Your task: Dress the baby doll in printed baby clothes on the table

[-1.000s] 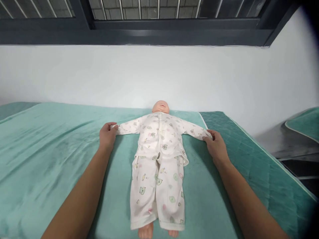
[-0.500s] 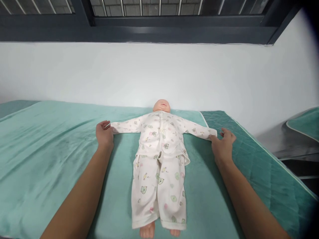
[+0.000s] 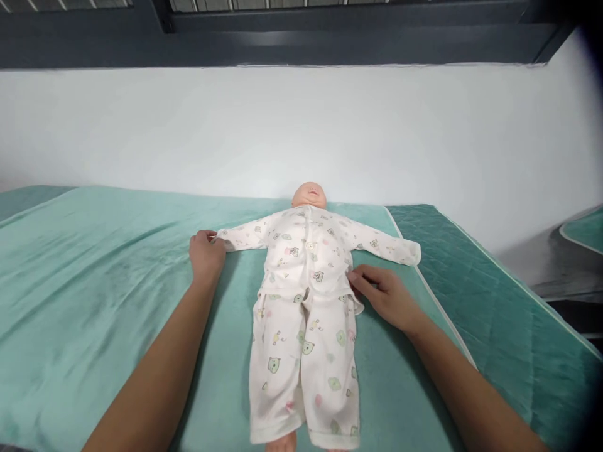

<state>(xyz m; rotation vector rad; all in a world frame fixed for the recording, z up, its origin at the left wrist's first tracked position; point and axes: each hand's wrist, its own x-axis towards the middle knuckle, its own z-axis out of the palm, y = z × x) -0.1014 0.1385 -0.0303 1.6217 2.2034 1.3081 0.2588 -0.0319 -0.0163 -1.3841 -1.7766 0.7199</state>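
A baby doll (image 3: 309,195) lies on its back, dressed in a white printed shirt (image 3: 308,251) and matching trousers (image 3: 277,370). Both sleeves stretch out sideways. At the end of the sleeve on the left, my left hand (image 3: 207,256) is closed on the cuff. My right hand (image 3: 384,295) is beside the doll's waist, fingers loosely bent and slightly apart, with the tips at the shirt's side edge; whether they press on the cloth is unclear. The sleeve on the right (image 3: 389,248) lies free, its cuff hiding the doll's hand. Bare feet (image 3: 281,443) show below the trousers.
A light green sheet (image 3: 117,282) lies under the doll. Darker quilted bedding (image 3: 499,314) extends on the right. The white wall (image 3: 282,125) rises behind the head, below a dark window frame (image 3: 282,47). A green fabric edge (image 3: 586,229) shows at far right.
My right hand has let go of the cuff on the right and moved inward to the shirt's side. My left hand stays at its cuff. The view has tilted slightly down.
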